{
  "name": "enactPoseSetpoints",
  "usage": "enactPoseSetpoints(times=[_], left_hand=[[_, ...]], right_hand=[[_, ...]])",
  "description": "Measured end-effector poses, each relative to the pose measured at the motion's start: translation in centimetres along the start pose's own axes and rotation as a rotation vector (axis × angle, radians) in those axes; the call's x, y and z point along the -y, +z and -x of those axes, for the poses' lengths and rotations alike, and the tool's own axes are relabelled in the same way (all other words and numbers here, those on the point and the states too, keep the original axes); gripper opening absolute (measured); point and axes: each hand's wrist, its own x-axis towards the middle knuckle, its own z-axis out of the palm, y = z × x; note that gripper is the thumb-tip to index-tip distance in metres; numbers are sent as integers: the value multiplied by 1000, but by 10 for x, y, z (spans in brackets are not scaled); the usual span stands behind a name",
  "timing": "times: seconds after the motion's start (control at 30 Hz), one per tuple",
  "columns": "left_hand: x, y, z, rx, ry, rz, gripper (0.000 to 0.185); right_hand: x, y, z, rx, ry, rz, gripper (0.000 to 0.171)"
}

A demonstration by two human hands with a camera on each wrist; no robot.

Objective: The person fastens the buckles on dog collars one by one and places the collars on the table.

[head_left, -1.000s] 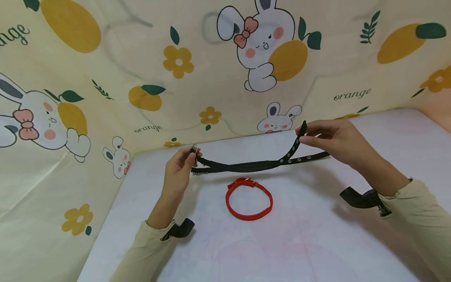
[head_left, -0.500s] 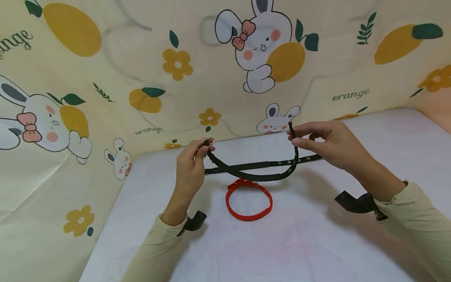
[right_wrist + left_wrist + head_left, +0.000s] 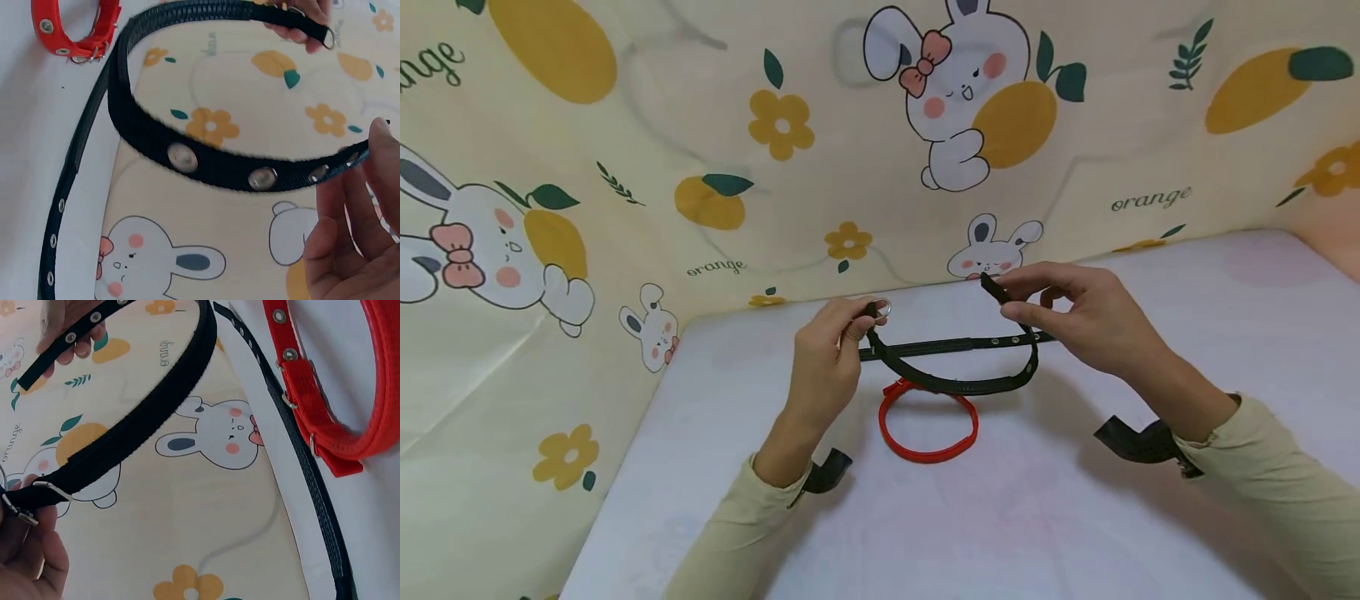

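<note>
Both hands hold a black collar [image 3: 955, 387] above the white table, bent into a downward U. My left hand [image 3: 826, 354] pinches its buckle end, where a metal ring [image 3: 883, 307] stands out; the buckle [image 3: 25, 517] shows in the left wrist view. My right hand [image 3: 1082, 317] pinches the strap close to the free tip, with metal eyelets [image 3: 262, 179] along that stretch. Behind it, a second black collar [image 3: 925, 347] lies stretched out straight on the table. A red collar [image 3: 928, 457], buckled into a ring, lies nearer, its back edge partly overlapped by the held collar.
A white table [image 3: 1000, 525] spreads under the hands. Along its far and left sides hangs a cream cloth [image 3: 700, 133] printed with rabbits, oranges and flowers. Black wrist mounts [image 3: 827, 472] stick out from both sleeves.
The hands have come closer together, the left moving right and the right moving left. The held black collar has gone from nearly straight to a deep U, its free tip now pointing toward the left hand.
</note>
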Motion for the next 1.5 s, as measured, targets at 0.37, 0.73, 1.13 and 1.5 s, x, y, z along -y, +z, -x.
enactPoseSetpoints(times=[0.37,0.73,1.13,1.5], left_hand=[[-9,10,8,-1,-15,-25,21],[-17,17,11,-1,14,21,22],[-20,20,13,30,59,88,26],[-17,21,14,83,89,103,26]], right_hand=[[6,19,7,57,-98,-19,25],[10,30,10,93,-155,19,22],[13,35,13,91,-225,-2,28],[14,39,11,89,-246,-44,29]])
